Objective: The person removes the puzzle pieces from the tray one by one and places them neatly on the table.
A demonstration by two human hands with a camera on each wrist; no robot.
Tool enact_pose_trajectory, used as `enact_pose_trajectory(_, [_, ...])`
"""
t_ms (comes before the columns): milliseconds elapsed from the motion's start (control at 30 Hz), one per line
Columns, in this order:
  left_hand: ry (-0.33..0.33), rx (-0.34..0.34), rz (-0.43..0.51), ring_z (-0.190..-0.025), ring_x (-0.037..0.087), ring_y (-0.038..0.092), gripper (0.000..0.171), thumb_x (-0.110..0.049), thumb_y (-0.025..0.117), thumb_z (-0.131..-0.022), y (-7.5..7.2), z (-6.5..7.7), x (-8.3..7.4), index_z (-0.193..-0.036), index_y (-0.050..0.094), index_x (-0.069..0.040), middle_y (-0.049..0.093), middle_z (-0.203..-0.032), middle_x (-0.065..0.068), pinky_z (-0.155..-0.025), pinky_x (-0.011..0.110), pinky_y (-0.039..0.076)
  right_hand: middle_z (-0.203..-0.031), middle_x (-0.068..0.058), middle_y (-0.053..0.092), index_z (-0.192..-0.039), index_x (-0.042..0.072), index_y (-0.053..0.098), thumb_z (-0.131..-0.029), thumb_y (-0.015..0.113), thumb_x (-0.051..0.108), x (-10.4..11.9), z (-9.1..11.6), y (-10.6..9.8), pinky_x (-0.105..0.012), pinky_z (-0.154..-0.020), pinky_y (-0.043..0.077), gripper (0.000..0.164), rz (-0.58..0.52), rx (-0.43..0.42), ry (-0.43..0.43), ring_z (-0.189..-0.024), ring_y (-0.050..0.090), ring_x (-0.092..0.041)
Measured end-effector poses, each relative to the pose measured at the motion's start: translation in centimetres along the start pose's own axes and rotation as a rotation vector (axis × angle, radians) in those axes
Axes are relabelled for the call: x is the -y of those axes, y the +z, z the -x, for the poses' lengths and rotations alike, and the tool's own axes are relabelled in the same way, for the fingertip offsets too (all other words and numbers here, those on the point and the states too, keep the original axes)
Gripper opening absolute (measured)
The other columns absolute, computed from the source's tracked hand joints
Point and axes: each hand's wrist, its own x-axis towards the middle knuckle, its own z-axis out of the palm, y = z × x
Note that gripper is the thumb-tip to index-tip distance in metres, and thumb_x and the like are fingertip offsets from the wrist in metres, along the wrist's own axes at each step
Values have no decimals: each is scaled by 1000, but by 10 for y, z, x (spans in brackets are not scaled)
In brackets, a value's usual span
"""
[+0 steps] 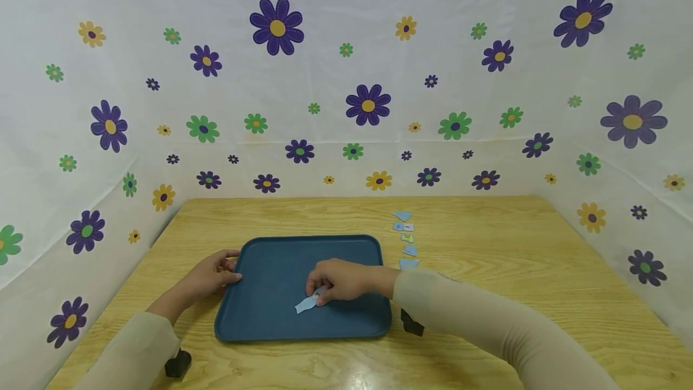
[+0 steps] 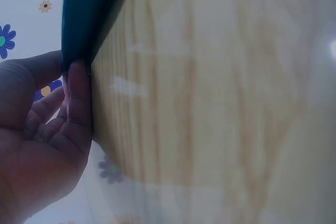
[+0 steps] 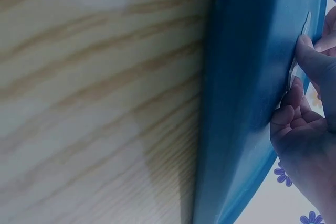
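A dark blue tray [image 1: 271,260] lies on the wooden table. My left hand [image 1: 208,275] holds its left rim; in the left wrist view the thumb and fingers [image 2: 79,87] are on either side of the tray edge [image 2: 84,19]. Over the tray's middle, my right hand [image 1: 341,281] pinches a flat light-blue cut-out piece [image 1: 307,304] between thumb and fingers. The piece lies on or just above the tray surface, partly covered by the fingers. From the right wrist, the piece [image 3: 306,24] appears edge-on as a thin strip.
Right of the tray, several small flat pieces stand in a column: a light-blue one [image 1: 402,216] at the far end, a yellow-green one [image 1: 407,238] midway, another blue one [image 1: 409,263] nearest. White flowered cloth [image 1: 325,77] encloses the table [image 1: 487,245] at back and sides.
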Motion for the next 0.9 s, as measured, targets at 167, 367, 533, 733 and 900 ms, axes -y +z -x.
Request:
enact_pose_trajectory(167, [-1,5,3,-87,25,55,58,-8,64,-94,1,0,0,-143,36,6,53,-105,15,-67,37,49,-90,4,52,-107,17,69,-91,70,17,-2,2,1,-19,-69,39,17,5,-17,-11,-74,43,-7])
enact_pose_trajectory(367, [-4,3,14,-87,25,55,58,-8,64,-94,1,1,-1,-143,36,6,53,-106,15,-68,37,50,-92,4,54,-110,16,71,-91,70,17,-5,8,-1,-20,-67,39,19,-23,-54,4,-72,43,-5])
enact_pose_trajectory(533, [10,5,-1,-87,25,54,59,-10,64,-94,-1,2,-2,-143,36,7,52,-106,16,-66,37,50,-94,2,57,-112,12,71,-92,69,14,-4,18,-7,-21,-68,40,21,-43,-106,-12,-70,43,-6])
enact_pose_trajectory(733, [3,4,6,-88,25,55,58,-8,63,-94,0,1,-1,-143,36,6,52,-106,15,-68,37,51,-95,3,58,-114,11,71,-92,68,15,-4,31,-11,-22,-71,42,22,-44,-150,-14,-74,45,-5])
enact_pose_trajectory(900, [-1,3,9,-88,25,55,58,-8,63,-94,0,0,1,-143,36,6,52,-105,15,-68,37,51,-91,6,57,-114,10,72,-91,70,16,-5,41,-12,-22,-68,41,23,-41,-187,-19,-73,45,-7])
